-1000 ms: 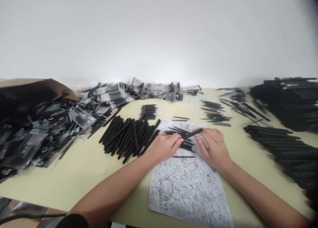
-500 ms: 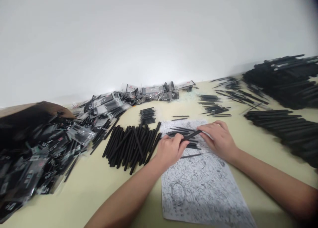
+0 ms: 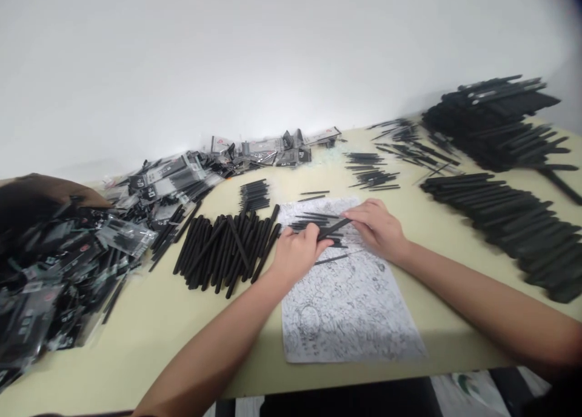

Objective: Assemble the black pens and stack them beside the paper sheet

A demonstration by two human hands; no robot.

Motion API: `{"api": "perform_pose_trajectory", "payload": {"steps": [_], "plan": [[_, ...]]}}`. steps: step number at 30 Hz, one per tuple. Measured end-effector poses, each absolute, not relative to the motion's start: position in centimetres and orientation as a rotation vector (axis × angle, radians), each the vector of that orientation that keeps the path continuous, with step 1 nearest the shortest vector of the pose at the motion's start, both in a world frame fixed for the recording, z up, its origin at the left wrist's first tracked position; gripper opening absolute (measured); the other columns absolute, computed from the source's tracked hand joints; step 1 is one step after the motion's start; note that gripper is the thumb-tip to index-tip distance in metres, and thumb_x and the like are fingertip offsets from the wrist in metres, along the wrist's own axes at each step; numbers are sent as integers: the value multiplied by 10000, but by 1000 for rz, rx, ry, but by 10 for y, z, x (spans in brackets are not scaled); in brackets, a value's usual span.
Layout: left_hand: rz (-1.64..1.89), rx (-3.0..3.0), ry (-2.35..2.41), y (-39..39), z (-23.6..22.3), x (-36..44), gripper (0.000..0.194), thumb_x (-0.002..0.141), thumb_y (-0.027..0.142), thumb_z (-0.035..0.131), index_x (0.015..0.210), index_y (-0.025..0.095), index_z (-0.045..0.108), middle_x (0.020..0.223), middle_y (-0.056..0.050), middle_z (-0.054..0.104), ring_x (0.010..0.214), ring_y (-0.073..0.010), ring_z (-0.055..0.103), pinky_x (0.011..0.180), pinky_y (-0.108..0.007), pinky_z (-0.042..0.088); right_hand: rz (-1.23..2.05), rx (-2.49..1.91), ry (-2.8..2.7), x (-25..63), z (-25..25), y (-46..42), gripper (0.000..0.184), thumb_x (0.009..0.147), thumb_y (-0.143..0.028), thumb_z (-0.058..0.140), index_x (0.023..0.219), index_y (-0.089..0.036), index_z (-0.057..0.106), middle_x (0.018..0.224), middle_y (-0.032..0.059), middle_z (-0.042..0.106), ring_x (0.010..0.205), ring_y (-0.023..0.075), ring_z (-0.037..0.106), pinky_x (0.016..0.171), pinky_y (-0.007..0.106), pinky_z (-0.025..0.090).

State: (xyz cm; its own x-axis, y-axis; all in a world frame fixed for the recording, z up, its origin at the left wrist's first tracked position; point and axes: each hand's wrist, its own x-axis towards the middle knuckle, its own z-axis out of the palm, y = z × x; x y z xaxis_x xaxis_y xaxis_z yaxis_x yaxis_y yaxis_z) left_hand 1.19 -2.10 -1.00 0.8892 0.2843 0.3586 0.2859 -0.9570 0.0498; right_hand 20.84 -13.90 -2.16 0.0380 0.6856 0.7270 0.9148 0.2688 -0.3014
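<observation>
My left hand [image 3: 296,251] is closed around the near end of a black pen-like stick [image 3: 337,226]. At its far end, the fingertips of my right hand [image 3: 379,228] pinch the same stick, which slants up to the right. Under both hands lies a sheet of paper [image 3: 350,314] covered in dark scribbles. Several thin black rods [image 3: 318,215] rest on its upper part, partly hidden by my hands. Left of the paper, a pile of thick black sticks [image 3: 204,247] lies side by side, a few crossing on top.
Plastic packets [image 3: 168,180] heap up along the wall and spill from a brown box [image 3: 68,190] at left. Small stacks of thin rods [image 3: 254,194] lie behind the paper. At right are a long row of black sticks [image 3: 500,229] and a larger heap [image 3: 482,126].
The view has tilted down and shifted, so the table's front edge now shows. Both hands keep hold of the stick over the paper, with little other visible change.
</observation>
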Motion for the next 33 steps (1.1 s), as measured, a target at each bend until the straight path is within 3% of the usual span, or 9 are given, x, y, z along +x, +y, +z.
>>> {"api": "perform_pose_trajectory", "payload": {"steps": [9,15,20,25,27,30,33], "plan": [[-655,-2934,-512,-25,-6,14,427,982,539,338,897,156,507,698,-38,652,564,-180,602,665,-338,334,-225,-1511,-1606,207,-16,-140,179,931,-244,499,1076,-259,602,856,22,702,735,172,614,772,366,453],[-824,-2787,-528,-24,-4,14,319,983,460,408,921,164,508,706,-8,629,526,-146,527,654,-343,308,-240,-1513,-1664,207,-15,-140,120,945,-278,484,988,-223,581,822,7,668,737,156,579,813,352,402],[-981,-2888,-356,-20,-4,13,257,969,414,482,850,187,487,722,4,613,601,-128,528,653,-312,322,-235,-1595,-1624,206,-13,-138,249,965,-312,436,775,-205,555,636,-24,554,606,127,508,768,346,364],[-1073,-2941,-260,-19,-3,12,225,956,396,520,890,182,499,732,8,614,624,-119,537,649,-284,348,-202,-1655,-1648,207,-14,-137,393,969,-332,422,598,-202,431,512,-51,399,513,104,404,760,343,353],[-1084,-2979,-255,-18,-3,12,229,948,393,535,856,187,500,718,12,611,619,-116,536,642,-280,353,-251,-1653,-1640,206,-15,-137,335,968,-333,430,668,-200,499,563,-40,490,552,109,455,776,345,356],[-1097,-3027,-251,-16,-4,13,245,954,378,524,800,189,499,689,19,603,605,-113,531,631,-281,352,-418,-1592,-1700,202,-14,-139,201,937,-384,500,951,-203,587,850,15,666,780,154,576,831,362,362],[-1073,-3073,-181,-18,-2,12,227,961,329,506,784,186,503,684,16,595,622,-118,538,639,-288,367,-669,-1477,-1898,192,-11,-141,217,904,-367,565,1082,-244,584,1001,7,692,952,180,578,910,398,336]]}}
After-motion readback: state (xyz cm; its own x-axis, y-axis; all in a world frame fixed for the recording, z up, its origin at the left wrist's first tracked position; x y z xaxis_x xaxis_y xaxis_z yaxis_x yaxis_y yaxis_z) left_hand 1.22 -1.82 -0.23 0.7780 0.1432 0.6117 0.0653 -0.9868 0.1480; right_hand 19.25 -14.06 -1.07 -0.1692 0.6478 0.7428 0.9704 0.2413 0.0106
